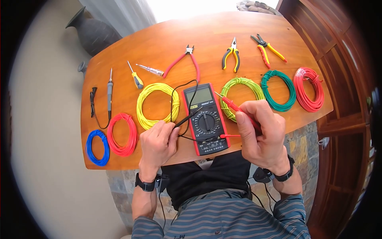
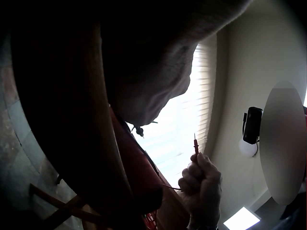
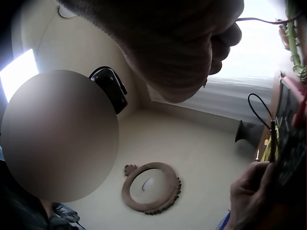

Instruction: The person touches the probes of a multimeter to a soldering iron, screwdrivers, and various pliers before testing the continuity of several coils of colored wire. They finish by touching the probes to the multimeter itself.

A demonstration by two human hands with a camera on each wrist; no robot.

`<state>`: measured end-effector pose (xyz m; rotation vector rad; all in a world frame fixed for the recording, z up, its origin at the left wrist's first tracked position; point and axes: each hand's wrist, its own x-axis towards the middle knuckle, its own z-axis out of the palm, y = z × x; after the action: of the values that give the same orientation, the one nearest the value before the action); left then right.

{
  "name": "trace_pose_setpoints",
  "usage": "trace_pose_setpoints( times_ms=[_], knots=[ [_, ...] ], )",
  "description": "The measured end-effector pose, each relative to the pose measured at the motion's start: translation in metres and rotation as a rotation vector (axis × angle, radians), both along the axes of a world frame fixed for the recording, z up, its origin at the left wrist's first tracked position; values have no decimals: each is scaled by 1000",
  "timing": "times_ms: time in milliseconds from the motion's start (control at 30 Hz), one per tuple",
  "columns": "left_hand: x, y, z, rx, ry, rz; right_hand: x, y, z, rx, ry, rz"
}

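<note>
A red and black multimeter point(image 1: 207, 119) lies on the table between my hands, its grey display blank. My left hand point(image 1: 157, 142) pinches a black test probe point(image 1: 186, 120), whose tip reaches over the meter's upper face. In my right hand point(image 1: 264, 133) a red test probe point(image 1: 230, 104) is gripped, pointing up and left beside the meter's right edge. The red probe point(image 2: 196, 145) also shows upright in the left wrist view. A red plug point(image 1: 223, 136) sits at the meter's lower right jack. The black lead point(image 1: 172, 104) loops over the display's left side.
Wire coils lie around the meter: yellow point(image 1: 139, 104), red point(image 1: 113, 135), blue point(image 1: 104, 159), yellow-green point(image 1: 258, 89), green point(image 1: 294, 91) and thick red point(image 1: 320, 95). Behind are diagonal cutters point(image 1: 195, 65), pliers point(image 1: 236, 59), wire strippers point(image 1: 262, 51), screwdrivers point(image 1: 137, 81) and a soldering iron point(image 1: 110, 93).
</note>
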<state>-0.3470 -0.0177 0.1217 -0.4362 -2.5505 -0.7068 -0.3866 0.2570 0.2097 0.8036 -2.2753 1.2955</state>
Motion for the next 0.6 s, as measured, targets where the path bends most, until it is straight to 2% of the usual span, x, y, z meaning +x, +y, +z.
trace_pose_setpoints(
  times_ms=[433, 600],
  knots=[
    [2, 0, -1, -47, -7, 17, -5, -9, -1, 1, -43, 36],
    [1, 1, -1, -11, 16, 7, -16, -20, 6, -85, 17, 52]
  ],
)
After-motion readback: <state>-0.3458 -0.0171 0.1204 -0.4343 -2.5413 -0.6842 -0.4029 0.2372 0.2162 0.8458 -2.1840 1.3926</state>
